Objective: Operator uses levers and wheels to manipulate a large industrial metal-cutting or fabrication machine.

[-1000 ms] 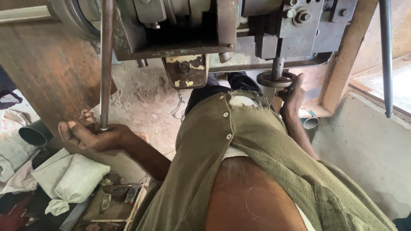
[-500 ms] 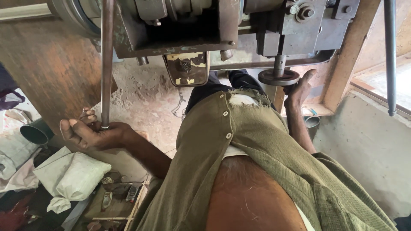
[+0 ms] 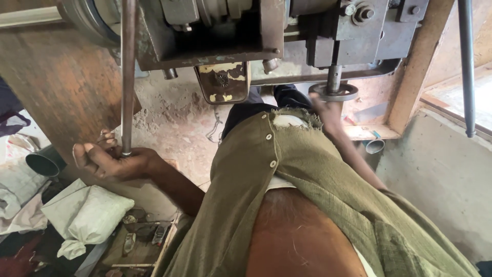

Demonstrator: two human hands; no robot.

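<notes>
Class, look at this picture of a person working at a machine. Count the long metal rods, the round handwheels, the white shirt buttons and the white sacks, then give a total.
Metal rods: 2, one gripped by the left hand, one at the far right
Handwheels: 1, under the right hand
Shirt buttons: 3
White sacks: 1
Total: 7

A heavy machine (image 3: pixel 246 36) sits ahead of me, above my body. At my left, my left hand (image 3: pixel 110 161) wraps its fingers (image 3: pixel 84 156) around the lower end of an upright rod (image 3: pixel 127 77). At my right, my right hand (image 3: pixel 325 110) rests at a small handwheel (image 3: pixel 334 91) under the machine. Below my left hand, a filled sack (image 3: pixel 87 215) lies on the floor, a pipe (image 3: pixel 45 161) lies further left, and tools lie in a tray (image 3: pixel 141 241) beside the sack.
</notes>
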